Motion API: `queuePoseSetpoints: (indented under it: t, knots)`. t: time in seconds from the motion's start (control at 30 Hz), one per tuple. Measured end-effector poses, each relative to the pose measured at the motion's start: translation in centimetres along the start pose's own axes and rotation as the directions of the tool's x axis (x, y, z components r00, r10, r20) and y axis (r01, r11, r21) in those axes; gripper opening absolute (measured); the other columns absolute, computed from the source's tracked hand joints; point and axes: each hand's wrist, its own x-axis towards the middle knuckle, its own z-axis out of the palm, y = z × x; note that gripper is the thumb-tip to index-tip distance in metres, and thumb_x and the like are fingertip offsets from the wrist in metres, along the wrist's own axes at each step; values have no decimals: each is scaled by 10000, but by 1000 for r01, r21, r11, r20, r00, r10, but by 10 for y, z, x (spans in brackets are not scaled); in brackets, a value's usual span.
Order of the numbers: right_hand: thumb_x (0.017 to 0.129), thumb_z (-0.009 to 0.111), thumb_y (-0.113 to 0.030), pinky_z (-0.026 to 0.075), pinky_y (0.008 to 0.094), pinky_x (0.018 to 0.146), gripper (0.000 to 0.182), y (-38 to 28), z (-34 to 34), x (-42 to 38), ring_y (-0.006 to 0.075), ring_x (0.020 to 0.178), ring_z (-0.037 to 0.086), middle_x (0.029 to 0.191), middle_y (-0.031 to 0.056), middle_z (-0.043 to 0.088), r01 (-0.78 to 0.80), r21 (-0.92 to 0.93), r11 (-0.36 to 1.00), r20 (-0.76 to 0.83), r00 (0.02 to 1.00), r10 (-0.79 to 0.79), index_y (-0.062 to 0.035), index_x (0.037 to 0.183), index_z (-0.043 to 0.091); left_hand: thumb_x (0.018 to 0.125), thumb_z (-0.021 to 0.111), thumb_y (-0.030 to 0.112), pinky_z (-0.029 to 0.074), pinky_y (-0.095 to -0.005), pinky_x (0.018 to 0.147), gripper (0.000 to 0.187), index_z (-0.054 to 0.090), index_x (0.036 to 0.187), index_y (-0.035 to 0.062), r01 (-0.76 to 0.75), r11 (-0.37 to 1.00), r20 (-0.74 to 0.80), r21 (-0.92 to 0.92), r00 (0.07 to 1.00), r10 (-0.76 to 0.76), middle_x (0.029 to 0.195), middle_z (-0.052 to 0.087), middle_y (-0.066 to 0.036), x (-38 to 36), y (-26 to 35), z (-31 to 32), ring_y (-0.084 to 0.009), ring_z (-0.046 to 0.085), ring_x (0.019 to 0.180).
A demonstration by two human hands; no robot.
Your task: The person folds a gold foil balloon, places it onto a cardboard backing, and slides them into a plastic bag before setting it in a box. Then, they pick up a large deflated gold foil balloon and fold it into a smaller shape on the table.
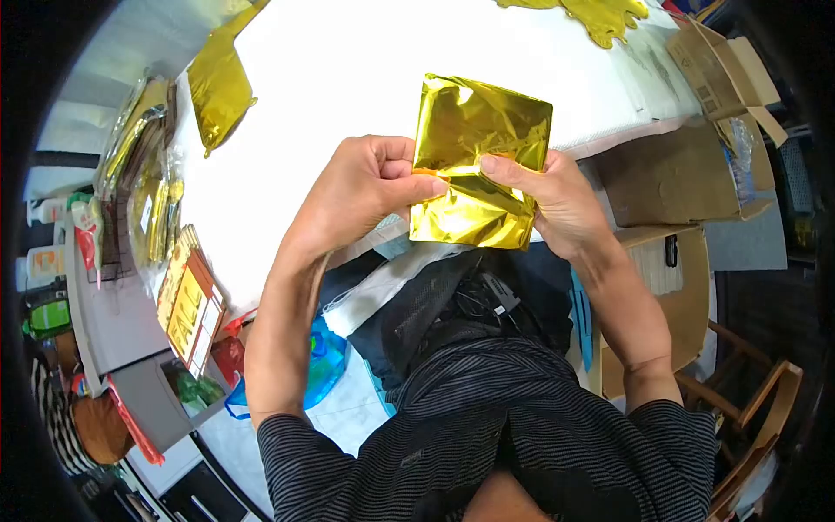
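Observation:
A folded, shiny gold foil sheet (483,126) is held up over the near edge of the white table, roughly square and creased across its middle. My left hand (370,187) pinches its left edge, thumb on the front and fingers curled behind. From the other side, my right hand (557,196) grips the right edge with the thumb pressed on the front near the middle crease. The right fingers are mostly hidden behind the foil. Flat gold foil pieces lie on the table, one (217,87) at the upper left and another (600,17) at the far right.
Clear packets with gold contents (152,200) and a printed card pack (193,309) line the left side of the white table (322,78). Open cardboard boxes (670,174) stand at the right. Below left hangs a blue plastic bag (326,365); a wooden chair (765,400) is lower right.

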Motion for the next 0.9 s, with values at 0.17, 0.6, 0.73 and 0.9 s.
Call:
queuePoseSetpoints:
  t: [0.17,0.6,0.73,0.9]
  knots:
    - [924,740,-86,564,307,882,344,8,-2,2,147,973,694,1127,95,717,110,-149,983,-84,989,-124,40,1230,642,890,773,77,434,-184,593,180,696,1011,-33,5,994,33,111,999,-9,790,684,14,1,-5,1,-19,556,665]
    - [931,693,-28,504,352,1001,535,8,6,-1,199,1152,611,1305,104,598,191,-280,941,-158,958,-241,23,1418,478,874,759,12,547,-254,529,325,473,721,-9,-63,991,49,114,997,58,672,579,-14,-18,-9,0,-128,721,693]
    - [962,674,-42,518,352,987,465,16,5,1,183,1135,629,1287,84,621,231,-213,949,-101,961,-257,12,1393,508,869,761,9,566,-258,567,273,520,756,-48,-69,979,12,194,998,68,651,618,-50,-34,-6,0,-129,736,689]
    - [969,670,-38,528,344,986,438,29,11,-4,178,1116,649,1276,80,640,243,-196,950,-46,965,-257,4,1379,520,852,763,-14,561,-270,577,140,645,887,-80,-67,983,-46,170,996,75,724,708,-90,-60,-18,-1,-124,731,679]
